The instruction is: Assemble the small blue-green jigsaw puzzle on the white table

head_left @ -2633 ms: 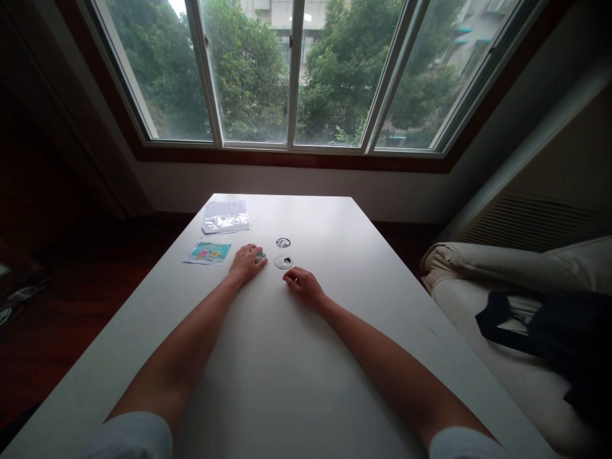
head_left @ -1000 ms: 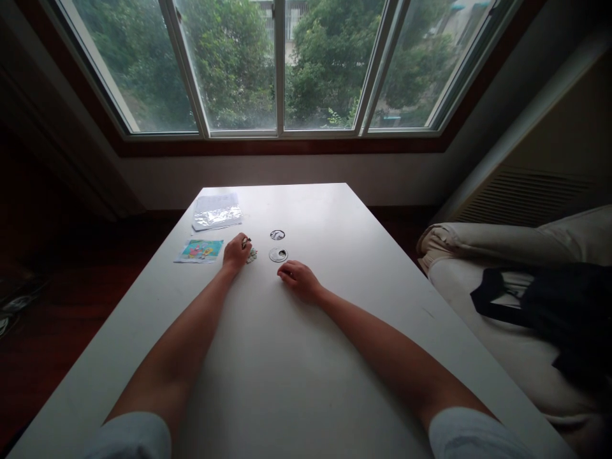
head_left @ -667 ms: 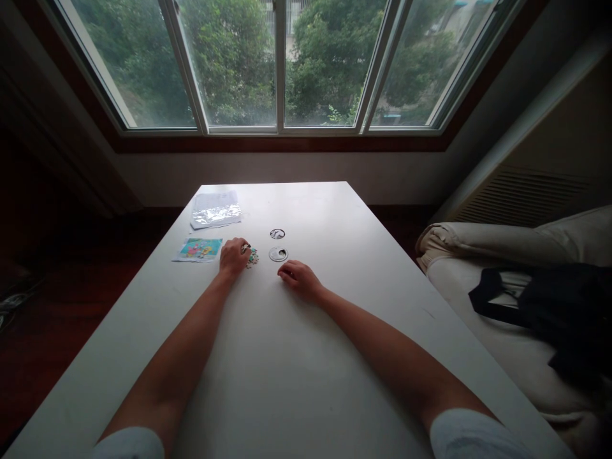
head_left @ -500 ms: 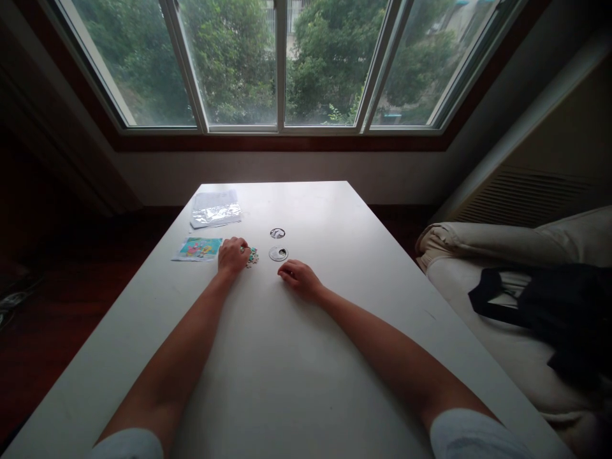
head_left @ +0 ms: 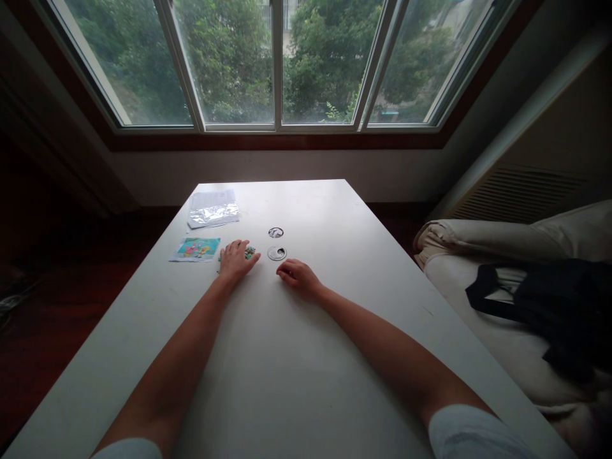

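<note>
My left hand lies flat on the white table, fingers stretched out over a small heap of coloured puzzle pieces; only a few pieces show past the fingertips. My right hand rests on the table with its fingers curled under, just in front of a round tin lid. What, if anything, it holds is hidden. A second round tin part sits a little farther back. A colourful picture card lies left of my left hand.
A clear plastic bag lies at the table's far left. A wide window runs behind the table. To the right stands a pale sofa with a black bag on it. Dark wooden floor is on the left.
My left hand went from a pinch above the puzzle pieces to lying flat over them with the fingers spread. My right hand has stayed in place. The camera tipped slightly.
</note>
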`<state>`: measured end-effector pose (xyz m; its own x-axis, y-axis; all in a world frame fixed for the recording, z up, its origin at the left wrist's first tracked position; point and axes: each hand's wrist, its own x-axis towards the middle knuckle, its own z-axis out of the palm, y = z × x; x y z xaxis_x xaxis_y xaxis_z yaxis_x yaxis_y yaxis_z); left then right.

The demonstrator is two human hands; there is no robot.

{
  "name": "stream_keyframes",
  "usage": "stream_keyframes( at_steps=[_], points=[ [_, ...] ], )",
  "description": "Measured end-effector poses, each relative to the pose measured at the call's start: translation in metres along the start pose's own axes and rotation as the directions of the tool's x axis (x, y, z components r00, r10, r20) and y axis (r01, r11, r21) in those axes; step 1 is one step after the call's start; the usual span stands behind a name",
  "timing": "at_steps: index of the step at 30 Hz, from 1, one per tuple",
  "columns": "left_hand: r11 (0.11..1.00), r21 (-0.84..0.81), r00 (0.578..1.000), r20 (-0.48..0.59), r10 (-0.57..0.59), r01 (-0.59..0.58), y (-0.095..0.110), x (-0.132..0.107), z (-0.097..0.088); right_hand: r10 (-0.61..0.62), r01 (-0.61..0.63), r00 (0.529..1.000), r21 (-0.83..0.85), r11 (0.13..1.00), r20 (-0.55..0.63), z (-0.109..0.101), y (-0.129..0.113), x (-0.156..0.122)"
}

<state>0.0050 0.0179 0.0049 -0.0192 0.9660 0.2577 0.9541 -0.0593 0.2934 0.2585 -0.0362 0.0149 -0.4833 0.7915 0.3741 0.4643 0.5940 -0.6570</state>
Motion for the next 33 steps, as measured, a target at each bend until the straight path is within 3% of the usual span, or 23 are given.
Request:
stream_keyframes(
  at_steps=[8, 19, 26, 33],
  points=[
    [0.989, 0.021, 0.989, 0.012, 0.145, -0.146, 0.005, -0.004, 0.000, -0.001, 0.001, 1.000, -0.014, 1.000, 0.000, -0.001, -0.001, 0.001],
    [0.976, -0.018, 0.977, -0.012, 0.215, -0.215, 0.005, -0.002, -0.005, -0.012, 0.012, 1.000, -0.010, 1.000, -0.001, 0.000, -0.001, 0.002],
    [0.995, 0.024, 0.989, -0.120, -0.091, 0.095, 0.007, -0.005, -0.013, -0.001, 0.001, 1.000, -0.006, 1.000, 0.009, 0.001, 0.001, 0.002],
    [0.985, 0.011, 0.984, -0.044, -0.170, 0.171, 0.006, -0.009, 0.004, 0.003, -0.002, 1.000, -0.016, 1.000, 0.016, 0.000, -0.002, 0.003]
  ],
)
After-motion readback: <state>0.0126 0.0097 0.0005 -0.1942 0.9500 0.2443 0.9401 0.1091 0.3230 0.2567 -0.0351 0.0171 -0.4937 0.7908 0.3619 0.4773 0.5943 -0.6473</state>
